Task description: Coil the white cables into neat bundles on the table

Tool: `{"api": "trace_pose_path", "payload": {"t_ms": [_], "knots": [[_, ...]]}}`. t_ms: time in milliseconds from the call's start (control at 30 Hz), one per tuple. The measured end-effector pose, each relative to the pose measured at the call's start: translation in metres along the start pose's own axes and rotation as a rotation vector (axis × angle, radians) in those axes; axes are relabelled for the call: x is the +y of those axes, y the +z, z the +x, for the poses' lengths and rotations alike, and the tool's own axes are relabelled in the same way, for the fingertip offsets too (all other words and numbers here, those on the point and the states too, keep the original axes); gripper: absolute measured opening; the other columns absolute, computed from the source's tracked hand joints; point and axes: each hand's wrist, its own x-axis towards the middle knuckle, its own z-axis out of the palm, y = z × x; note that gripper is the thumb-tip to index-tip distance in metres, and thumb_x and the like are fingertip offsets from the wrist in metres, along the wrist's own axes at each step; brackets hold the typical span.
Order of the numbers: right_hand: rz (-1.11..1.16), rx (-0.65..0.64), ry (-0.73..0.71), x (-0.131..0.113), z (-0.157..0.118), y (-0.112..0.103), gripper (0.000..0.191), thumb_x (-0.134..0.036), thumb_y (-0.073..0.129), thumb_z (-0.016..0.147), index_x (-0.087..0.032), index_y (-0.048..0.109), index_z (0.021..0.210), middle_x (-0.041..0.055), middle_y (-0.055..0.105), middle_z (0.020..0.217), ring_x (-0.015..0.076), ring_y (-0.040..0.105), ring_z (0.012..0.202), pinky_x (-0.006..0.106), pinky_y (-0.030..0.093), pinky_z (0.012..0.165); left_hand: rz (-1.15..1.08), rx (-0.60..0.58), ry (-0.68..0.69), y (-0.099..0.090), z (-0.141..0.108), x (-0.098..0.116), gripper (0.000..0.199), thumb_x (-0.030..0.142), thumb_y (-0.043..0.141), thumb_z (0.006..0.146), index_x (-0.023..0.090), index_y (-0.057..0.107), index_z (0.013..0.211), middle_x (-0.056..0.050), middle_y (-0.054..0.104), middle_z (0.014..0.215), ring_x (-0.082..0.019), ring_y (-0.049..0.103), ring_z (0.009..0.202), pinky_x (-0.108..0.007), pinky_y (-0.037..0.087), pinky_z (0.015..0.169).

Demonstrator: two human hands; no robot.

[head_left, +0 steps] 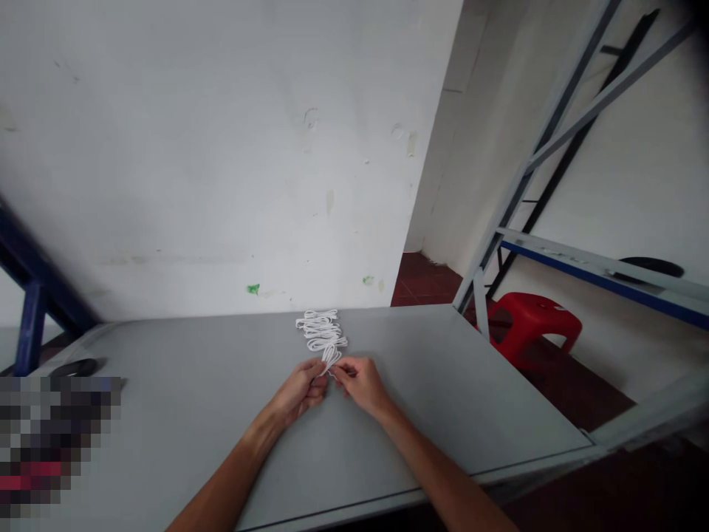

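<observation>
Between my two hands is a looped white cable (pixel 331 357), its bundle standing up from my fingers. My left hand (pixel 303 386) is closed around the lower left side of the loops. On the other side, the thumb and fingers of my right hand (pixel 357 380) pinch the same cable low down, close to a thin strand. The fingertips partly hide where the cable is gripped. Just beyond, several coiled white cables (pixel 320 325) lie in a row on the grey table (pixel 210 391), reaching back towards the wall.
A white wall (pixel 221 162) rises behind the table's back edge. Blue metal posts (pixel 33 318) stand at the left, near a dark round object (pixel 74 368). To the right are a red plastic stool (pixel 535 321) and a metal rack (pixel 581 258) bearing a black object (pixel 651 267).
</observation>
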Motion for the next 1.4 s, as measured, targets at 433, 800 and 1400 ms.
{"api": "trace_pose_path", "payload": {"t_ms": [433,800,1400], "knots": [[-0.381,0.011,-0.427,0.006,-0.007,-0.005,0.019,-0.020,0.052,0.092,-0.023,0.069,0.100,0.0054,0.073,0.087,0.0183,0.067,0.077,0.029,0.050,0.074,-0.049,-0.027,-0.109,0.004,-0.010,0.009,0.027,0.034,0.067,0.079,0.018,0.046,0.082,0.010,0.031,0.058,-0.001,0.019,0.042,-0.015,0.008,0.040],[-0.643,-0.059,-0.560,0.011,-0.010,-0.008,0.025,-0.014,0.046,0.096,-0.020,0.066,0.084,0.0076,0.067,0.080,0.0207,0.062,0.078,0.032,0.048,0.075,0.041,-0.052,-0.064,0.003,-0.009,0.007,0.032,0.042,0.068,0.081,0.017,0.047,0.082,0.010,0.029,0.060,-0.002,0.020,0.044,-0.015,0.007,0.040],[0.289,-0.037,0.145,0.003,-0.003,0.003,0.033,-0.045,0.058,0.085,-0.020,0.054,0.063,-0.0017,0.053,0.057,0.0121,0.046,0.053,0.024,0.035,0.052,0.519,0.092,0.387,0.009,0.003,-0.007,0.037,0.053,0.058,0.086,0.019,0.051,0.074,0.005,0.049,0.055,-0.009,0.038,0.048,-0.022,0.028,0.048]]}}
